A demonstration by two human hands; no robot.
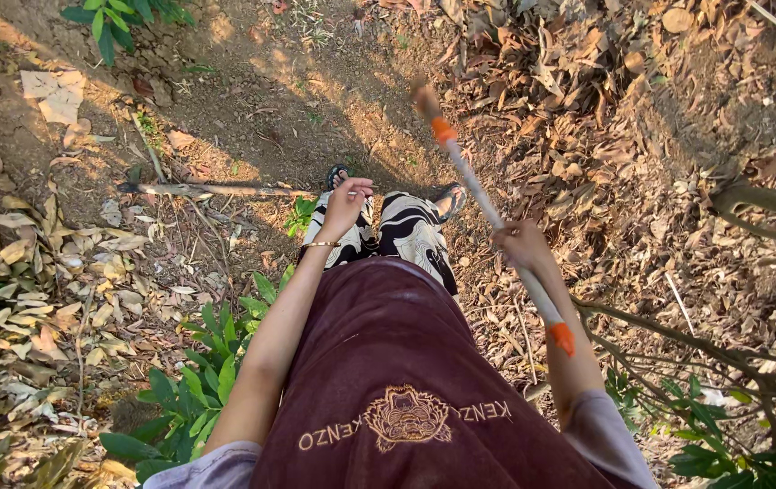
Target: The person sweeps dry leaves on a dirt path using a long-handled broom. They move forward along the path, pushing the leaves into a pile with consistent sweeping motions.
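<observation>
One view only, head cam looking straight down. Right hand (522, 243) at center-right of frame, fingers wrapped tight round a long pale stick (497, 217) w/ orange tape bands near both visible ends. The stick runs diagonal from upper center down to lower right; far tip w/ some brownish bit on it, blurred, can't tell what. Near end passes the right forearm. Left hand (346, 204) at center, hanging free above the legs, fingers loosely curled, maybe pinching sth thin and small, too small to tell; gold bracelet (322, 244) on the wrist. Hands well apart, not working together.

Person wears a dark maroon shirt (388, 362) and black/white patterned trousers (411, 231); sandals (450, 201) on bare dirt. Ground: dry brown leaf litter (578, 109) thick at upper right and left edge, bare shaded soil at upper center. Fallen branch (216, 190) lies flat on the dirt at center-left, near the feet. Green leafy plants (207, 362) at lower left, more at top left and lower right. Thin bare twigs (723, 362) cross lower right.

Progress, judged: stick is gripped and raised w/ tip pointing fwd over the litter, not touching ground as far as visible. No pile, no cleared patch, nothing collected visible, so the work looks early; basically all left.
</observation>
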